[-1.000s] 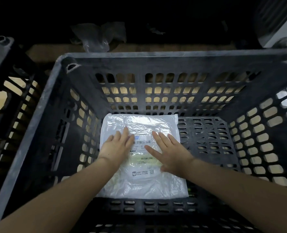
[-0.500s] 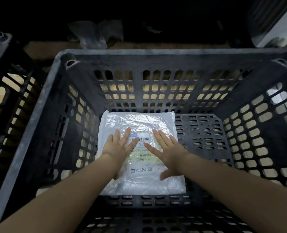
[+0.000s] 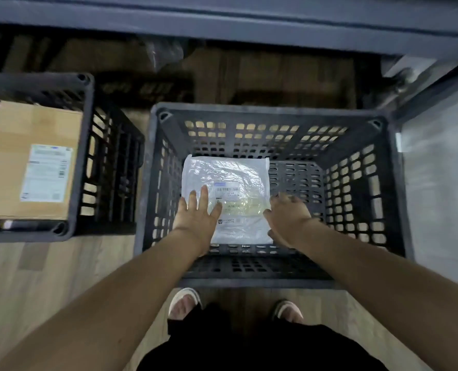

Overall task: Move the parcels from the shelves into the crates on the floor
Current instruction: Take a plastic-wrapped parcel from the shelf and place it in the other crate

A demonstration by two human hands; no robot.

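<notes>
I am observing the placing step closing out. The plastic parcel (image 3: 226,194) is lying flat on the floor of the black crate (image 3: 273,281), against its left wall. My left hand (image 3: 199,214), grip spread with straight fingers, is sitting over the parcel's left edge; contact I cannot confirm. My right hand (image 3: 287,218) is blurred beside the parcel's right edge; its grip I cannot tell. In my judgement, the next move is calling for both hands rising out of the crate toward the shelf (image 3: 222,20) beyond it.
</notes>
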